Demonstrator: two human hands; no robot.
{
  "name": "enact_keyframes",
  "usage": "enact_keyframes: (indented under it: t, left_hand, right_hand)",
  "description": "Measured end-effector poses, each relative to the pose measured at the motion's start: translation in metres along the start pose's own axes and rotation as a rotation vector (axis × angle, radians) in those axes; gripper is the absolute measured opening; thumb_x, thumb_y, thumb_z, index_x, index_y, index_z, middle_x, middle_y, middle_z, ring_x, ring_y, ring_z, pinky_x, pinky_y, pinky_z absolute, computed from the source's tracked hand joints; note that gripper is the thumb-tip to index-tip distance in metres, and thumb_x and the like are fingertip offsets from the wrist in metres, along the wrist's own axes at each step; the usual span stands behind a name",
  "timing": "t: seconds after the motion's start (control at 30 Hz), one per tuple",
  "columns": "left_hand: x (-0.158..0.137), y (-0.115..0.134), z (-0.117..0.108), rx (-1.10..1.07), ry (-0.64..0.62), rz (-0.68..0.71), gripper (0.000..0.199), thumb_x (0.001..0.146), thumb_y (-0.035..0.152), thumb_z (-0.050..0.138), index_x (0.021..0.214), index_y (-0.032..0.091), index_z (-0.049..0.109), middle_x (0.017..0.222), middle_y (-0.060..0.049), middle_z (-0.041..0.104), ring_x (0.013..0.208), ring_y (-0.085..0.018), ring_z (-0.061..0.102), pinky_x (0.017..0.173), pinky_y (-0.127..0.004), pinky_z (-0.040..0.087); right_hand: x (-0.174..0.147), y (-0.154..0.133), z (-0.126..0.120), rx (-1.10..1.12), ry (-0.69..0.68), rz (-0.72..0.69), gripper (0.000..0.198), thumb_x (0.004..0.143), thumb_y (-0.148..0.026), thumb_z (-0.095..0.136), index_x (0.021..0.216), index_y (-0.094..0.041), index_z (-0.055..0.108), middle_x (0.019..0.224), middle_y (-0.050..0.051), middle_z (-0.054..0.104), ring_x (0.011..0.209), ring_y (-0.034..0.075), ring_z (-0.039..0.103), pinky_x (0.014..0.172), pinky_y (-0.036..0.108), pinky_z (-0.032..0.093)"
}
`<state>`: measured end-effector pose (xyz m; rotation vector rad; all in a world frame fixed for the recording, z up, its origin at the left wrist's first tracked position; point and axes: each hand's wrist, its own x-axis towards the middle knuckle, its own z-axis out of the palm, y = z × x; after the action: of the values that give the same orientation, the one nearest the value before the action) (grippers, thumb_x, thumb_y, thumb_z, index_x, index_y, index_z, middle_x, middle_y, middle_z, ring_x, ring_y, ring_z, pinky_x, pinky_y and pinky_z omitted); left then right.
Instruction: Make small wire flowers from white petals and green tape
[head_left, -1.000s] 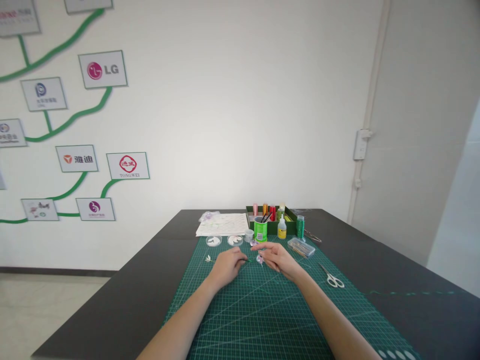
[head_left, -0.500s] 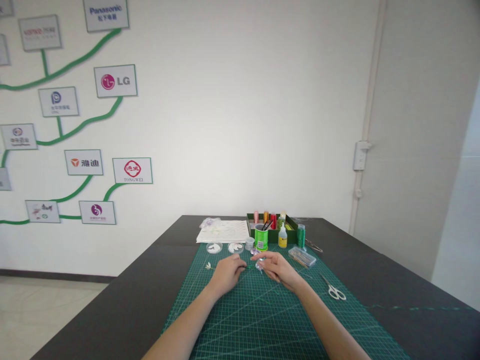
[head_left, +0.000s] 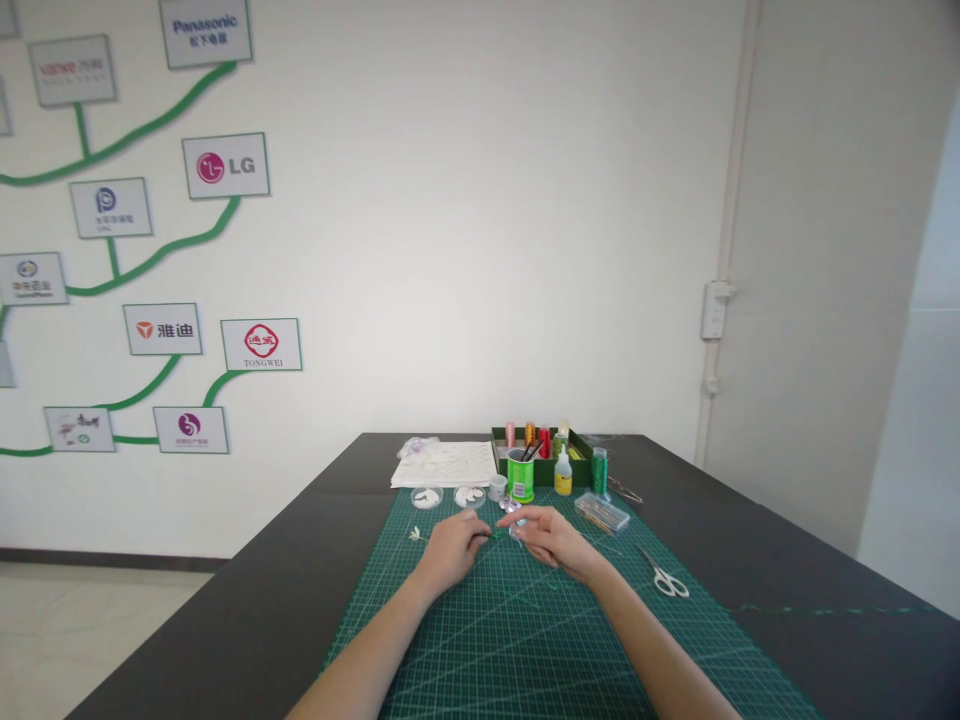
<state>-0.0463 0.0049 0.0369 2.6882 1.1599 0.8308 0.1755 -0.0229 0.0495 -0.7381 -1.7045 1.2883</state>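
My left hand point(head_left: 454, 545) is closed around the thin stem of a small white artificial flower point(head_left: 415, 535). The blossom sticks out to the left of the hand, and the green stem end point(head_left: 496, 535) shows to the right of the fingertips. Facing it, my right hand point(head_left: 553, 538) has its index finger stretched toward that end while the other fingers are curled together. What they pinch is too small to make out. A shiny, clear-looking item point(head_left: 516, 533) lies by the right fingertips, partly hidden.
Underneath is a green cutting mat point(head_left: 525, 650) on a black table point(head_left: 247, 600). White-handled scissors point(head_left: 666, 580) and a clear tool case point(head_left: 602, 514) lie right. Behind stand two shallow dishes point(head_left: 469, 504), a green can point(head_left: 520, 478), a glue bottle point(head_left: 563, 473), thread spools point(head_left: 599, 470) and paper sheets point(head_left: 457, 465).
The right index finger has shifted slightly left toward the stem end. The left hand keeps its hold on the flower stem. The whole view has shifted a little.
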Motion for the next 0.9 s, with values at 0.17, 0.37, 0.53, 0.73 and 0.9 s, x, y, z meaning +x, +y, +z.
enact_keyframes:
  t: [0.17, 0.37, 0.53, 0.73, 0.9]
  left_hand:
    - [0.0, 0.001, 0.0, -0.042, -0.025, 0.054, 0.022, 0.089, 0.016, 0.053, 0.099, 0.023, 0.072, 0.093, -0.004, 0.066, 0.089, -0.017, 0.062, 0.079, -0.026, 0.043]
    - [0.002, 0.003, 0.0, -0.145, -0.08, 0.112, 0.019, 0.089, 0.019, 0.057, 0.098, 0.022, 0.074, 0.095, -0.004, 0.068, 0.088, -0.017, 0.062, 0.081, -0.027, 0.044]
    - [0.0, 0.008, -0.003, -0.258, -0.14, 0.145, 0.018, 0.089, 0.023, 0.06, 0.098, 0.022, 0.075, 0.095, -0.004, 0.068, 0.087, -0.016, 0.062, 0.082, -0.027, 0.044]
    - [0.001, 0.012, -0.005, -0.371, -0.198, 0.158, 0.015, 0.086, 0.025, 0.065, 0.096, 0.021, 0.076, 0.089, -0.004, 0.067, 0.079, -0.014, 0.06, 0.077, -0.025, 0.044]
    - [0.002, 0.012, -0.006, -0.424, -0.209, 0.156, 0.016, 0.084, 0.029, 0.068, 0.095, 0.021, 0.077, 0.086, -0.004, 0.066, 0.076, -0.014, 0.059, 0.073, -0.024, 0.043]
  right_hand:
    - [0.0, 0.001, -0.004, 0.025, 0.037, -0.03, 0.04, 0.083, -0.042, 0.068, 0.107, -0.009, 0.068, 0.036, -0.012, 0.036, 0.032, 0.004, 0.023, 0.039, 0.021, 0.016]
    - [-0.002, -0.001, -0.012, 0.059, 0.084, -0.061, 0.039, 0.085, -0.041, 0.068, 0.108, -0.01, 0.068, 0.037, -0.011, 0.035, 0.033, 0.004, 0.023, 0.038, 0.02, 0.013]
    - [-0.003, -0.003, -0.019, 0.085, 0.141, -0.071, 0.039, 0.085, -0.042, 0.067, 0.109, -0.01, 0.068, 0.038, -0.012, 0.031, 0.034, 0.003, 0.02, 0.038, 0.021, 0.012]
    - [0.0, 0.001, -0.026, 0.049, 0.206, -0.094, 0.038, 0.085, -0.044, 0.066, 0.105, -0.011, 0.067, 0.04, -0.011, 0.03, 0.035, 0.003, 0.019, 0.037, 0.021, 0.011]
    - [0.003, 0.009, -0.028, 0.017, 0.237, -0.072, 0.046, 0.085, -0.046, 0.066, 0.113, -0.009, 0.064, 0.041, -0.012, 0.028, 0.035, 0.003, 0.018, 0.037, 0.021, 0.011]
